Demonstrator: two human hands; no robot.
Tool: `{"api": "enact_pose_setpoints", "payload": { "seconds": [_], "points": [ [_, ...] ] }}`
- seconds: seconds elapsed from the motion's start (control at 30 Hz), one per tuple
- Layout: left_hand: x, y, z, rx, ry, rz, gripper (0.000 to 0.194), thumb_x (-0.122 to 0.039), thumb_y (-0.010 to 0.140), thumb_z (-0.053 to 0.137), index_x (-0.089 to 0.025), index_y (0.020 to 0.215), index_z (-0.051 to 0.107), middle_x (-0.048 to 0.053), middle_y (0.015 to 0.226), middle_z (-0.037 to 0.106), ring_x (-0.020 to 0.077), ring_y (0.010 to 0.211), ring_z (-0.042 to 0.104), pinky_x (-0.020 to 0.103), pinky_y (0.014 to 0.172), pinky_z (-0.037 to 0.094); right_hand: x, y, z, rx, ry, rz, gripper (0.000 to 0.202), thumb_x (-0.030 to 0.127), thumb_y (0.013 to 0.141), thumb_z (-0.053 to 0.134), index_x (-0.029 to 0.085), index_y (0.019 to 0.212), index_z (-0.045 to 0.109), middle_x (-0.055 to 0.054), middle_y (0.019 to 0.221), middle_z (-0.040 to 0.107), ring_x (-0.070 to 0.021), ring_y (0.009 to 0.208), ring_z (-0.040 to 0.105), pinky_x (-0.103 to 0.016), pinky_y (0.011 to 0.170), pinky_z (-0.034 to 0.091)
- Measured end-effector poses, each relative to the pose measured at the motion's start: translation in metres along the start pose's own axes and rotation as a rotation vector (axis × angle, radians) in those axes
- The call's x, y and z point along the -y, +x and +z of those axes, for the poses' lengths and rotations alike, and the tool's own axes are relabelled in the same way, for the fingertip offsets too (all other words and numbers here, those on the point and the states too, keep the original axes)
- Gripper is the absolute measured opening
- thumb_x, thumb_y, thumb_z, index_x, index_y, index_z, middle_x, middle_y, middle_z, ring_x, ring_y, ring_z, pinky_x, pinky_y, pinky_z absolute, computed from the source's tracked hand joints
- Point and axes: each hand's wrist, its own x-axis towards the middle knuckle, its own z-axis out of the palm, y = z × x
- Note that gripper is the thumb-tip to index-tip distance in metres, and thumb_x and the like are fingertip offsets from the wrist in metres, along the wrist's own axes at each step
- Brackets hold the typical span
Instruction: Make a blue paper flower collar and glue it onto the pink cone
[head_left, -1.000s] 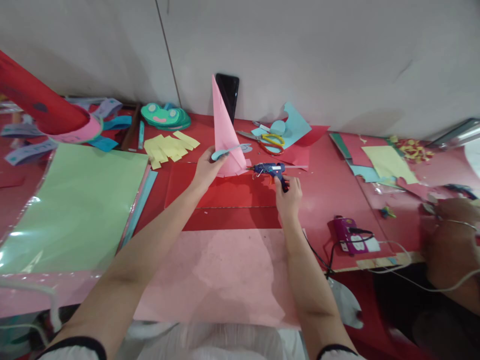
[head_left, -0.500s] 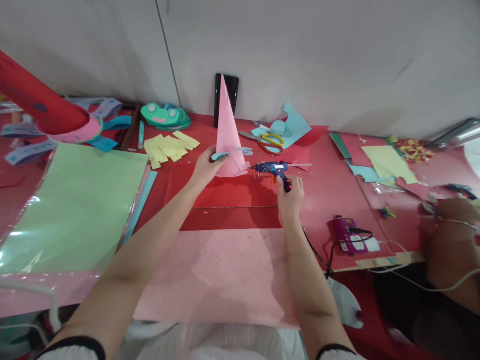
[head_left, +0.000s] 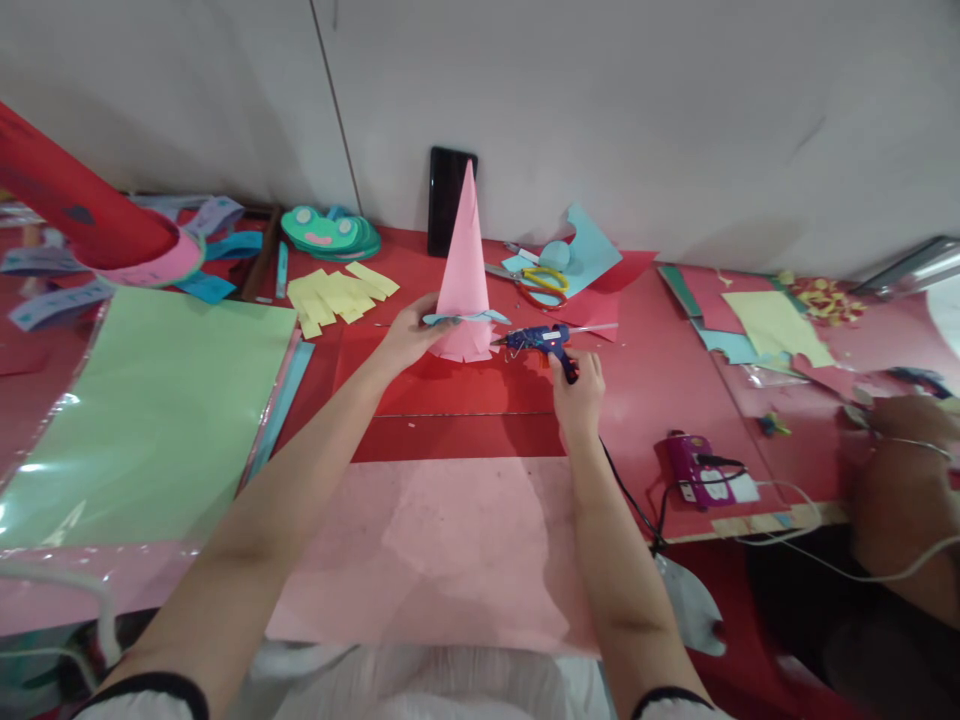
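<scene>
My left hand point(head_left: 417, 335) is closed on the lower left side of a pink paper cone point(head_left: 465, 265), which stands nearly upright with its tip toward the wall. A light blue paper ring point(head_left: 480, 317) goes around the cone, and below it the pink edge is cut into small tabs. In my right hand point(head_left: 579, 395) is a blue hot glue gun point(head_left: 541, 340), gripped by its handle, with a clear glue stick poking out the back. Its nozzle is at the tabs on the cone's right side; whether it touches them I cannot tell.
Behind the cone a black phone point(head_left: 444, 205) leans on the wall. Yellow-handled scissors point(head_left: 546, 282) lie near blue paper scraps point(head_left: 592, 255). Yellow strips point(head_left: 337, 298), green frog cutouts point(head_left: 330, 235) and a green sheet pack point(head_left: 157, 410) are leftward. At right are a purple power strip point(head_left: 701, 470) and another person's hand point(head_left: 911, 425).
The cone has straightened from its leftward lean, its tip moving right, and the blue ring sits more level. The glue gun has shifted slightly left and down with my right hand.
</scene>
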Motion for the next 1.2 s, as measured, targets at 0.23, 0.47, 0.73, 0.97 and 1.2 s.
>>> {"api": "enact_pose_setpoints", "payload": {
  "seconds": [0.23,0.47,0.73,0.97,1.2],
  "points": [
    [0.003,-0.002,0.0,0.039,0.0,-0.034,0.033,-0.037,0.077,0.064,-0.016,0.103,0.063,0.009,0.105,0.069,0.0223,0.096,0.063,0.036,0.086,0.05,-0.002,0.0,0.002,0.03,-0.043,0.011,0.031,0.047,0.087,0.049,0.018,0.089,0.06,-0.009,0.09,0.06,-0.0209,0.086,0.057,-0.035,0.076,0.047],
    [0.009,0.0,-0.001,0.061,0.014,-0.02,0.035,-0.036,0.076,0.064,-0.016,0.104,0.062,0.009,0.105,0.07,0.0228,0.098,0.064,0.036,0.086,0.051,-0.005,0.001,0.004,0.047,-0.082,0.03,0.031,0.047,0.087,0.049,0.018,0.089,0.06,-0.01,0.092,0.06,-0.0215,0.087,0.057,-0.035,0.076,0.047],
    [0.004,-0.002,-0.006,0.172,0.147,0.024,0.041,-0.033,0.076,0.065,-0.019,0.115,0.061,0.008,0.119,0.065,0.0244,0.109,0.06,0.037,0.092,0.048,-0.003,0.001,0.003,0.063,-0.108,0.034,0.033,0.048,0.088,0.047,0.018,0.091,0.06,-0.011,0.093,0.06,-0.0227,0.089,0.057,-0.035,0.076,0.046],
    [-0.01,-0.002,-0.015,0.291,0.404,0.128,0.059,-0.033,0.076,0.064,-0.029,0.133,0.049,0.006,0.132,0.058,0.0255,0.121,0.053,0.045,0.106,0.035,-0.002,0.0,0.003,0.11,-0.175,0.063,0.031,0.047,0.088,0.047,0.018,0.092,0.059,-0.011,0.097,0.061,-0.022,0.085,0.058,-0.034,0.073,0.046],
    [-0.027,-0.008,-0.02,0.328,0.499,0.073,0.1,-0.038,0.067,0.075,-0.034,0.147,0.016,0.008,0.149,0.038,0.0306,0.134,0.037,0.056,0.113,0.016,0.002,-0.003,0.007,0.158,-0.206,0.078,0.032,0.048,0.089,0.046,0.019,0.095,0.059,-0.011,0.101,0.062,-0.0222,0.087,0.06,-0.033,0.071,0.046]
  ]
}}
